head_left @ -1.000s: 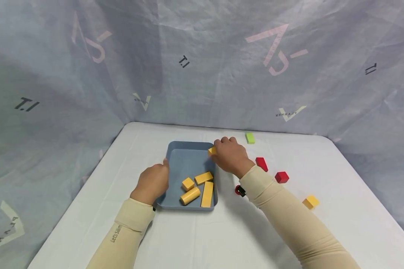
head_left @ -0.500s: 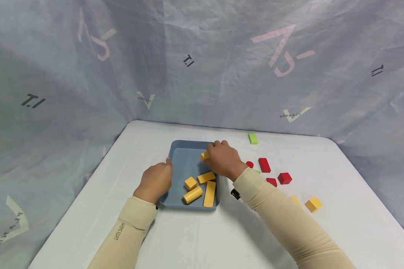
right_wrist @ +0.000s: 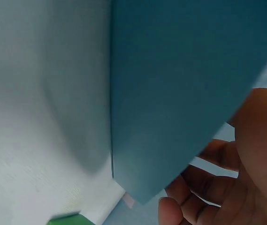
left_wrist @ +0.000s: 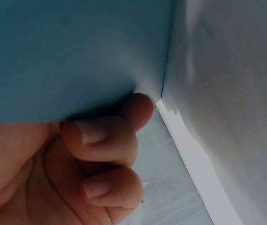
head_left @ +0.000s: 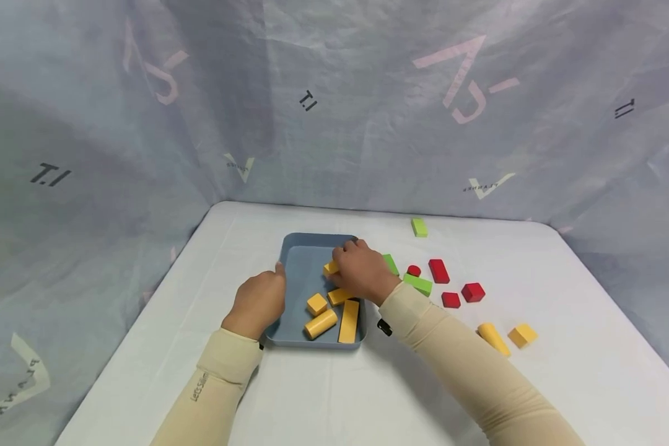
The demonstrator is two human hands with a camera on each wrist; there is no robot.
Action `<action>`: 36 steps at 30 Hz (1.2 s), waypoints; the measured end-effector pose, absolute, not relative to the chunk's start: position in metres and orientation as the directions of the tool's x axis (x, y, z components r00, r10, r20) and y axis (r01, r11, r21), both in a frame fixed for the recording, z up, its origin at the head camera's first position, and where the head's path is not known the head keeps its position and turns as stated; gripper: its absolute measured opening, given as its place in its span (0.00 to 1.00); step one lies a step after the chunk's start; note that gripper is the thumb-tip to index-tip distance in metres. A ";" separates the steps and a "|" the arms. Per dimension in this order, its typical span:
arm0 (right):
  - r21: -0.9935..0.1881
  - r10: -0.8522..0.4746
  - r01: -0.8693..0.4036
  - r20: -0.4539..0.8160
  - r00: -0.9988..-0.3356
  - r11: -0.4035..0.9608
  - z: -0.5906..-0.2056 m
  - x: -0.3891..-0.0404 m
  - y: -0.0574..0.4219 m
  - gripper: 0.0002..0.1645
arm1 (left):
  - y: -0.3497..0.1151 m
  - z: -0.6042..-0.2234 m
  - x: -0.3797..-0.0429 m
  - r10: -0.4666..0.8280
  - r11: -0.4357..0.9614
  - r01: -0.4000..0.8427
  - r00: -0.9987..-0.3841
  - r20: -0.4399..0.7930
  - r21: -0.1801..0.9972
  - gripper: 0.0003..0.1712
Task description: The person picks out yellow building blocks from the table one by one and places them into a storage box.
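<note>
A blue-grey tray (head_left: 306,266) lies on the white table, its left rim gripped by my left hand (head_left: 258,301). In the left wrist view, curled fingers (left_wrist: 105,140) sit against the tray's outer wall. My right hand (head_left: 363,272) reaches over the right rim and pinches a yellow block (head_left: 330,268) low over the tray's inside; the hand covers part of it. Near it in the tray lie a yellow cube (head_left: 316,304), a yellow cylinder (head_left: 320,324), a long yellow block (head_left: 349,322) and a shorter one (head_left: 339,297), partly hidden by the hand.
Right of the tray are green blocks (head_left: 418,285), a red disc (head_left: 414,271), a red rectangular block (head_left: 438,271), red cubes (head_left: 473,292), another yellow cylinder (head_left: 493,339) and a yellow cube (head_left: 523,335). A light green block (head_left: 419,227) lies near the back edge. Grey sheeting (head_left: 334,124) hangs behind.
My right hand has moved left and toward me, carrying the yellow block from the right rim further over the tray. Green blocks and a yellow cylinder have come into sight. The left hand keeps its grip.
</note>
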State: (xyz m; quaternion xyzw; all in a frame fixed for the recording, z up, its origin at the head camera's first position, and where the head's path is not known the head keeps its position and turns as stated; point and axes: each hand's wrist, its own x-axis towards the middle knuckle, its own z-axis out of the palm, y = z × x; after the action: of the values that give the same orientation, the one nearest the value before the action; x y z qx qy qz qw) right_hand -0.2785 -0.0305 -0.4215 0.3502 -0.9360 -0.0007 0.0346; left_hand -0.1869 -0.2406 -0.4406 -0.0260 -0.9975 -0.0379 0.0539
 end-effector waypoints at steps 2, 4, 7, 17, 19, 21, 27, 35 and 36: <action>0.035 -0.661 -0.661 0.063 -0.747 0.750 -0.422 -0.278 -0.030 0.28 | -0.240 -0.441 -0.187 0.051 0.996 0.060 -0.992 0.114 0.072 0.32; 0.042 -0.660 -0.658 0.061 -0.749 0.751 -0.423 -0.278 -0.030 0.28 | -0.239 -0.441 -0.188 0.059 0.995 0.068 -0.990 0.125 0.072 0.31; 0.049 -0.655 -0.653 0.051 -0.754 0.755 -0.424 -0.277 -0.029 0.27 | -0.238 -0.441 -0.188 0.065 0.994 0.076 -0.989 0.132 0.075 0.31; 0.071 -0.657 -0.654 0.045 -0.752 0.753 -0.430 -0.276 -0.022 0.28 | -0.232 -0.440 -0.186 0.061 0.994 0.072 -0.991 0.122 0.087 0.31; 0.068 -0.656 -0.653 0.045 -0.754 0.755 -0.430 -0.276 -0.021 0.28 | -0.232 -0.441 -0.186 0.059 0.993 0.069 -0.992 0.114 0.091 0.31; 0.062 -0.656 -0.654 0.051 -0.753 0.754 -0.429 -0.276 -0.020 0.29 | -0.232 -0.441 -0.186 0.060 0.993 0.070 -0.992 0.109 0.091 0.31; 0.054 -0.653 -0.651 0.084 -0.753 0.757 -0.424 -0.273 -0.013 0.27 | -0.235 -0.443 -0.187 0.072 0.992 0.084 -0.990 0.123 0.093 0.31; 0.023 -0.636 -0.638 0.113 -0.764 0.770 -0.415 -0.262 -0.001 0.31 | -0.242 -0.443 -0.186 0.084 0.991 0.097 -0.987 0.136 0.095 0.30; 0.021 -0.633 -0.636 0.115 -0.765 0.772 -0.414 -0.261 0.001 0.31 | -0.243 -0.443 -0.186 0.084 0.991 0.097 -0.987 0.136 0.093 0.30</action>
State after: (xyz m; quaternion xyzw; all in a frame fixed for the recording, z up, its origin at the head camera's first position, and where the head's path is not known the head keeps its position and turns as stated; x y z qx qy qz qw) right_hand -0.2607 0.0009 -0.4139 0.3378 -0.9394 0.0097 0.0577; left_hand -0.1862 -0.2434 -0.4430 -0.0456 -0.9955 -0.0498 0.0659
